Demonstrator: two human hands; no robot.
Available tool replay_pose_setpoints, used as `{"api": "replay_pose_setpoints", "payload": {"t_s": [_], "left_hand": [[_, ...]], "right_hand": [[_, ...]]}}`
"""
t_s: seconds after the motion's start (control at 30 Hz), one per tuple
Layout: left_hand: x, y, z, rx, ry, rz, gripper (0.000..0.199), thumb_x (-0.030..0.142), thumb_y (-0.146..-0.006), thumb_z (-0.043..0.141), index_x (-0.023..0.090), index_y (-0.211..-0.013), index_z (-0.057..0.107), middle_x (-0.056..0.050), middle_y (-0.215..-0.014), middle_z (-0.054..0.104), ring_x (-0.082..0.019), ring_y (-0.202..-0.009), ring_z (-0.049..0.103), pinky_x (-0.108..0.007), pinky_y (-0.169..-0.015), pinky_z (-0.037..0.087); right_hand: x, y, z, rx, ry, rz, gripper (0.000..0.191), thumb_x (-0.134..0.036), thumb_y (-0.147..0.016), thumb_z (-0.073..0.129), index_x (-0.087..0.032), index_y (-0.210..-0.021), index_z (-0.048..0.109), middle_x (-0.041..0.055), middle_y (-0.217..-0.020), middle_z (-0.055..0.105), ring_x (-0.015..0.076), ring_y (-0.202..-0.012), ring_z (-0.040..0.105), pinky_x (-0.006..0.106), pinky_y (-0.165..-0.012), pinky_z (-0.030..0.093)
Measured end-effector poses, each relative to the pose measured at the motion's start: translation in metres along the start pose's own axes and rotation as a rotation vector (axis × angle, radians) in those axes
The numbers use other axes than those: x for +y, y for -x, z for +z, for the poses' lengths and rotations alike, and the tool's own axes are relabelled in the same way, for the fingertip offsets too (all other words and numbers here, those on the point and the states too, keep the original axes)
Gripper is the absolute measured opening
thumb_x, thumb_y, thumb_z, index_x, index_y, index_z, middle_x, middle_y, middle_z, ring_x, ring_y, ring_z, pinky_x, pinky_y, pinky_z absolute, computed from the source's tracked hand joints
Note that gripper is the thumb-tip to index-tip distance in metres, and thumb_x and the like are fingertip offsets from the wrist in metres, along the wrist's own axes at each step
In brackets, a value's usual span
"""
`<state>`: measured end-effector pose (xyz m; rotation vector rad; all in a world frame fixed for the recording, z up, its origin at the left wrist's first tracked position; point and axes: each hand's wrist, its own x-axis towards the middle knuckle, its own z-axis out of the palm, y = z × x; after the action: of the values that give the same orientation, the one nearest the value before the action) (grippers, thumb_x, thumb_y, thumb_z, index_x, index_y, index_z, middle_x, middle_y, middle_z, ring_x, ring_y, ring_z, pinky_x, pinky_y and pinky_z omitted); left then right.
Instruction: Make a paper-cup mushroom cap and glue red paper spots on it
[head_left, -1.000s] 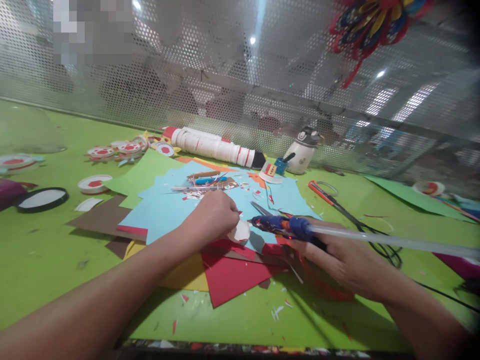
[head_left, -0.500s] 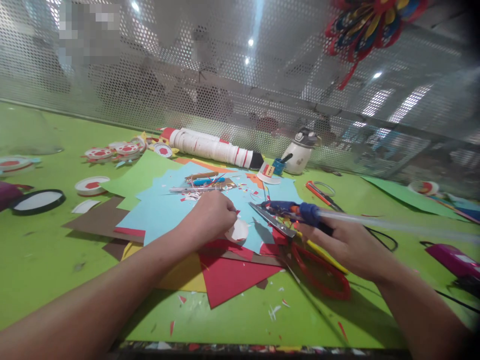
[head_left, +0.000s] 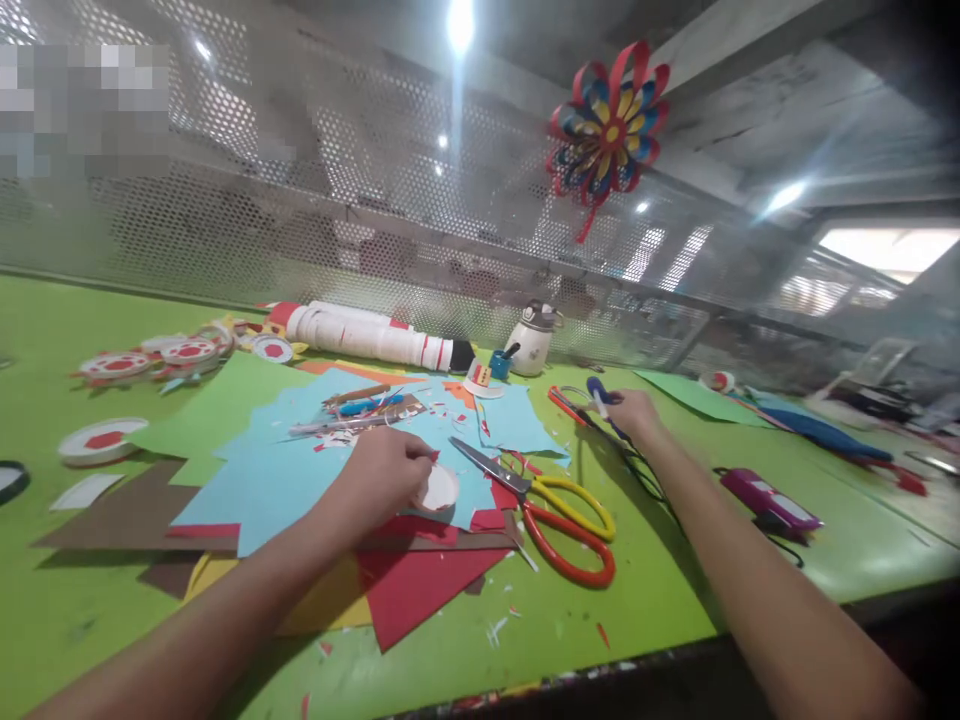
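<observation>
My left hand (head_left: 386,468) is closed in a pinch over the blue paper. A tiny red paper piece (head_left: 435,456) shows at its fingertips, beside a white paper disc (head_left: 438,489). Stretched out to the right, my right hand (head_left: 636,412) grips a blue glue gun (head_left: 598,392), mostly hidden by the fingers and blurred. Just left of it lies an orange-and-black tool (head_left: 570,405) with a wire loop. Scissors (head_left: 517,482) with one yellow and one red handle lie open between my hands.
Coloured sheets (head_left: 262,480) are stacked under paper scraps and pens (head_left: 367,403). Behind them stand a white paper-wrapped roll (head_left: 367,335), a paper cup (head_left: 480,377), a blue jar (head_left: 500,362) and a white bottle (head_left: 529,340). A purple device (head_left: 770,500) with a cord lies right.
My right hand has carried the glue gun away from the scissors, to the right and farther back. The left hand keeps its pinch beside the disc. The view has turned right.
</observation>
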<state>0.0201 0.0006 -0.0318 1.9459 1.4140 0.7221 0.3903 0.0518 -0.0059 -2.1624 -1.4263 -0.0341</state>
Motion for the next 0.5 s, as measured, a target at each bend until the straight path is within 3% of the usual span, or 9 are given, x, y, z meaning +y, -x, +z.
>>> {"api": "replay_pose_setpoints", "payload": {"t_s": [0.17,0.3,0.43,0.5], "left_hand": [[-0.002,-0.002,0.0,0.015,0.038,0.024,0.029,0.02,-0.062,0.047,0.014,-0.067,0.075,-0.006,-0.067,0.072,-0.019,-0.066,0.06,-0.026,-0.058,0.04],[-0.002,-0.002,0.0,0.014,0.074,0.001,0.028,0.02,-0.06,0.047,0.014,-0.064,0.074,-0.005,-0.059,0.068,-0.018,-0.061,0.058,-0.025,-0.055,0.038],[0.002,0.0,0.001,0.0,0.134,-0.014,0.025,0.02,-0.058,0.049,0.014,-0.06,0.072,-0.003,-0.055,0.065,-0.016,-0.056,0.053,-0.025,-0.052,0.037],[0.004,0.0,0.002,-0.008,0.163,-0.017,0.024,0.02,-0.057,0.05,0.014,-0.061,0.073,-0.003,-0.057,0.066,-0.016,-0.056,0.053,-0.024,-0.052,0.037]], "right_hand": [[0.002,-0.003,0.022,-0.14,0.193,0.051,0.03,-0.032,-0.09,0.056,-0.016,-0.116,0.056,0.0078,-0.116,0.059,0.0214,-0.097,0.06,0.04,-0.081,0.052],[-0.012,0.013,0.017,-0.118,0.228,-0.01,0.029,-0.031,-0.09,0.056,-0.015,-0.114,0.057,0.008,-0.115,0.059,0.0209,-0.097,0.06,0.041,-0.082,0.051],[-0.051,0.042,-0.003,0.003,0.159,-0.152,0.029,-0.018,-0.083,0.059,-0.006,-0.109,0.063,0.0215,-0.116,0.059,0.032,-0.109,0.054,0.044,-0.089,0.043],[-0.08,0.064,-0.009,-0.039,0.069,-0.275,0.027,-0.016,-0.083,0.055,-0.01,-0.108,0.065,0.0167,-0.109,0.065,0.0261,-0.099,0.059,0.038,-0.084,0.046]]}}
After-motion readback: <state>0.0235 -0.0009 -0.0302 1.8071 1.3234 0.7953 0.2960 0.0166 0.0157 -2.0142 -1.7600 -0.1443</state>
